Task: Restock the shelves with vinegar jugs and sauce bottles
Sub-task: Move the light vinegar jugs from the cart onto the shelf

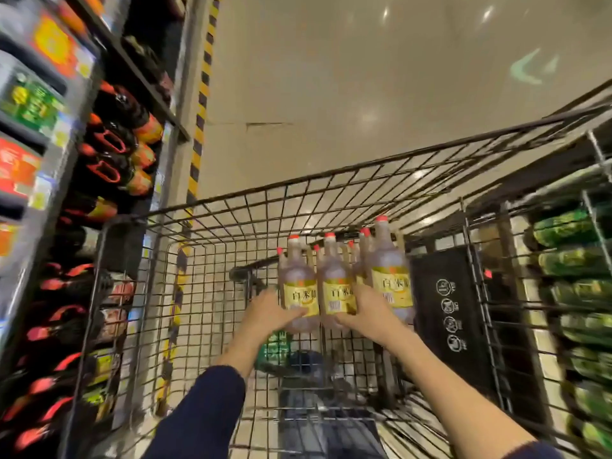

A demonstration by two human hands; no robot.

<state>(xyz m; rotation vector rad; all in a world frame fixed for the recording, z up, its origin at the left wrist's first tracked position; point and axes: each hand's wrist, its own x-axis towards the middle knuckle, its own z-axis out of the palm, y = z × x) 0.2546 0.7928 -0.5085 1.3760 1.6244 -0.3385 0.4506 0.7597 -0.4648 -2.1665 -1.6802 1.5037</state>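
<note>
Several clear vinegar jugs with red caps and yellow labels stand clustered inside a wire cart [205, 260]. My left hand [268, 309] holds the leftmost jug [298, 286] at its label. Beside it, my right hand [367, 309] grips the middle jug [336, 289] low on its label. A taller-looking jug [389, 273] stands just right of my right hand, and more red caps show behind. Both forearms reach forward over the cart's near edge.
Shelves on the left [109, 154] hold dark sauce bottles with red handles and caps. Green packaged goods [583, 293] fill a wire rack on the right. A black panel with icons [447, 313] sits at the cart's right. Beige floor and striped tape [202, 94] lie ahead.
</note>
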